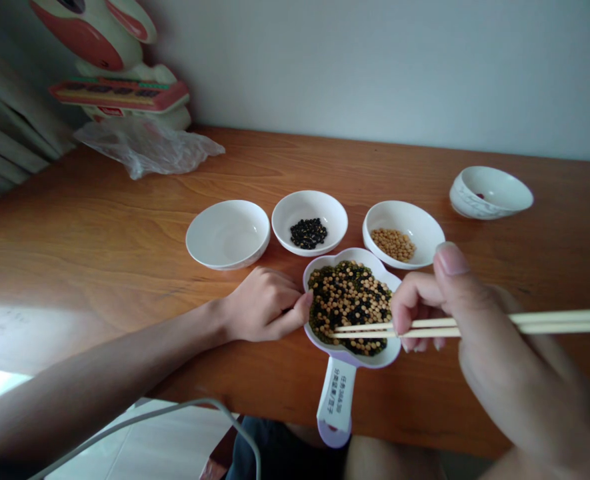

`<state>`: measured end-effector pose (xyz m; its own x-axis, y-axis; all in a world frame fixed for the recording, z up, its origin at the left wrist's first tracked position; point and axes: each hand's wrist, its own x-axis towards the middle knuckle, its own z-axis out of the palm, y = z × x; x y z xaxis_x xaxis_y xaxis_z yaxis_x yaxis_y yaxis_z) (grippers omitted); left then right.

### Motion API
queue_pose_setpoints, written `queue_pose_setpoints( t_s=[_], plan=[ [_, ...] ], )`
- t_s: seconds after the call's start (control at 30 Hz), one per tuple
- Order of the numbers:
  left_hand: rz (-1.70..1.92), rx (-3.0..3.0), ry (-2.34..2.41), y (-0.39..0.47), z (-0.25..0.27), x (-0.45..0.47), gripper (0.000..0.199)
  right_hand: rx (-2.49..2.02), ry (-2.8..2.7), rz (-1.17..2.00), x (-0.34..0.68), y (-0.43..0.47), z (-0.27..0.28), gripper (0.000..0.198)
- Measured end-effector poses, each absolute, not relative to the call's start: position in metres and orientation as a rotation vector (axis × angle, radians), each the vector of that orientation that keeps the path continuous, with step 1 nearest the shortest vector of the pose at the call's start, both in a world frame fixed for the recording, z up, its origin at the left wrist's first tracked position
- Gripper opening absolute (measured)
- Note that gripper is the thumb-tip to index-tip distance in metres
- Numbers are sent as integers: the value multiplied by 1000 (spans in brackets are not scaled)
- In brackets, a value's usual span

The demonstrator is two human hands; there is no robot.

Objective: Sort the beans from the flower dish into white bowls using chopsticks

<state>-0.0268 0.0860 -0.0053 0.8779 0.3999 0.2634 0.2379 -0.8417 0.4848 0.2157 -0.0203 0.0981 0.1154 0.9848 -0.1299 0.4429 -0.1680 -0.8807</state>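
My right hand (495, 353) is closed on a pair of pale chopsticks (437, 328). Their tips reach into the mixed beans (347, 297), black, yellow and green, touching the lower left part of the pile. The beans fill a white and lilac flower-shaped dish (369, 360) with a labelled handle that points toward me. My left hand (267, 305) rests beside the dish, fingers curled, its thumb against the left rim. Behind the dish stand a white bowl with black beans (309, 245) and a white bowl with yellow soybeans (393, 245).
A white bowl (229, 233) with nothing visible inside stands at the left of the row. Farther right is a patterned bowl (489, 193) with a small dark red thing. A toy keyboard (119, 93) and plastic bag (149, 147) lie back left; a grey cable (175, 405) crosses the front edge.
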Motion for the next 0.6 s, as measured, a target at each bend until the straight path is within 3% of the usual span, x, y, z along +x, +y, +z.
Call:
queue_pose_setpoints(
  t_s=[0.6],
  plan=[
    [445,2601,488,86,-5,-27,51,-1694,-1494,1029,228,-19,94,79]
  ],
)
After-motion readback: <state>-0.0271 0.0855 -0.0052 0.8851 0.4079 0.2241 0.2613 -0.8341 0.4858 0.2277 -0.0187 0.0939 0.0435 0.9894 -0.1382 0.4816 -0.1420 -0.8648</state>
